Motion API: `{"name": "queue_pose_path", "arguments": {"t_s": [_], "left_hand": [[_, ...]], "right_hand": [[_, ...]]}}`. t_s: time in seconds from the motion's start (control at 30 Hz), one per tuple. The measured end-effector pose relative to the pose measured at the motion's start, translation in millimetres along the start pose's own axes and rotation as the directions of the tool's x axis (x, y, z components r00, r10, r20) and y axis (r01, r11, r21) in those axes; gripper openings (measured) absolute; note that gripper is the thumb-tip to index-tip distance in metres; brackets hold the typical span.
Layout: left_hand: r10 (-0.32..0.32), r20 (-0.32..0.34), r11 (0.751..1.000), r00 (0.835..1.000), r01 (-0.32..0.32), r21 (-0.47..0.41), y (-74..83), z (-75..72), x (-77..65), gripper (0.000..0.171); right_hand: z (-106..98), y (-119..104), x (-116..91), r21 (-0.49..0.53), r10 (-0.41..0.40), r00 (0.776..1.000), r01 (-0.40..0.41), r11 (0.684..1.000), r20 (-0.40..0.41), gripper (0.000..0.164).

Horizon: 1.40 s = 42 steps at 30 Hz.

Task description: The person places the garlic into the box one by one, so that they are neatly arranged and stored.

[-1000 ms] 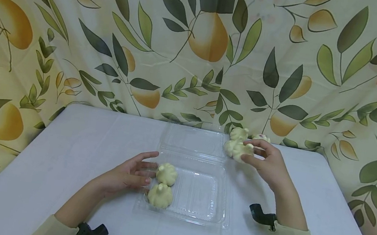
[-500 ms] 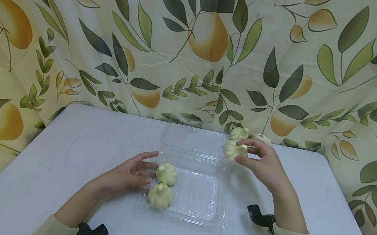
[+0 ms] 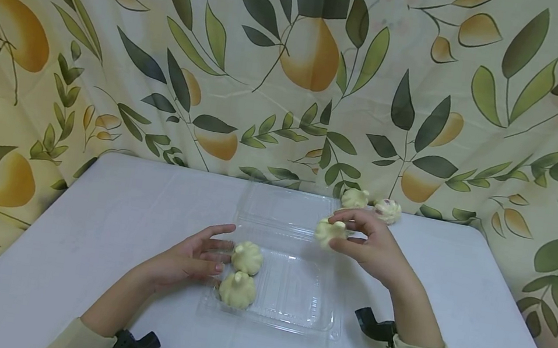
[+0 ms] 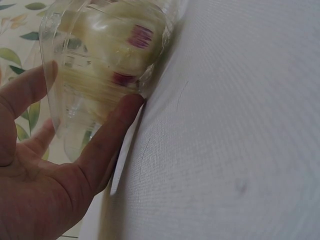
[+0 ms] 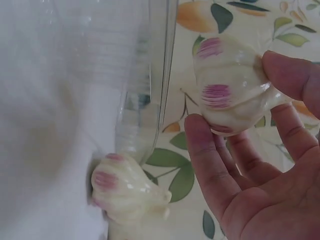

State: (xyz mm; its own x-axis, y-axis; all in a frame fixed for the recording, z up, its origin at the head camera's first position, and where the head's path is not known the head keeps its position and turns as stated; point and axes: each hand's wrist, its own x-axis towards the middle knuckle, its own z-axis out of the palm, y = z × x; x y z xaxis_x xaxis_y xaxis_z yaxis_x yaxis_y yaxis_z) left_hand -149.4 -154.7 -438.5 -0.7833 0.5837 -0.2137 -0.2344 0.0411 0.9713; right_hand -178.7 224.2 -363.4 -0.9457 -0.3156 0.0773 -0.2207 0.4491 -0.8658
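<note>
My right hand (image 3: pixel 373 242) holds a pale garlic bulb (image 3: pixel 326 233) between thumb and fingers, over the hinge side of an open clear plastic clamshell box (image 3: pixel 287 313). Purple streaks mark that garlic bulb (image 5: pixel 227 90) in the right wrist view. Two more bulbs, one behind (image 3: pixel 247 258) the other (image 3: pixel 237 290), sit along the box's left side. There my left hand (image 3: pixel 194 254) has its fingers spread against the outer wall. Through the clear plastic, the left wrist view shows a bulb (image 4: pixel 122 37) just beyond the fingertips.
At the table's back edge, right of the transparent lid (image 3: pixel 285 207), lie a pale garlic bulb (image 3: pixel 355 198) and a purple-marked one (image 3: pixel 387 210). Leaf-and-fruit patterned cloth (image 3: pixel 287 110) hangs behind the white table (image 3: pixel 119 218).
My right hand has carried the garlic bulb leftward and slightly nearer, from beside the lid to over the box's hinge side. The left hand has stayed in place.
</note>
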Motion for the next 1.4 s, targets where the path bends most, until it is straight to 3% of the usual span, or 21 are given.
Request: {"name": "queue_pose_path", "arguments": {"t_s": [0.67, 0.87, 1.17, 1.4], "left_hand": [[0.006, 0.005, 1.0, 1.0, -0.006, 0.004, -0.8, -1.8, -0.1, 0.08], [0.009, 0.01, 1.0, 1.0, -0.009, 0.002, -0.6, -1.9, -0.7, 0.081], [0.01, 0.01, 1.0, 1.0, -0.01, 0.007, 0.0, -1.8, -1.2, 0.08], [0.015, 0.028, 1.0, 0.999, -0.015, 0.003, -1.5, -2.6, 1.1, 0.079]], "right_hand": [[26.4, -9.8, -1.4, 0.044, -0.093, 0.979, 0.086, 0.995, 0.18, 0.031], [32.5, -9.7, -1.0, 0.045, -0.117, 0.961, 0.109, 0.993, 0.252, 0.032], [38.5, -9.1, -2.2, 0.042, -0.165, 0.913, 0.161, 0.986, 0.374, 0.032], [40.5, -6.2, -2.2, 0.037, -0.152, 0.903, 0.149, 0.988, 0.403, 0.032]]}}
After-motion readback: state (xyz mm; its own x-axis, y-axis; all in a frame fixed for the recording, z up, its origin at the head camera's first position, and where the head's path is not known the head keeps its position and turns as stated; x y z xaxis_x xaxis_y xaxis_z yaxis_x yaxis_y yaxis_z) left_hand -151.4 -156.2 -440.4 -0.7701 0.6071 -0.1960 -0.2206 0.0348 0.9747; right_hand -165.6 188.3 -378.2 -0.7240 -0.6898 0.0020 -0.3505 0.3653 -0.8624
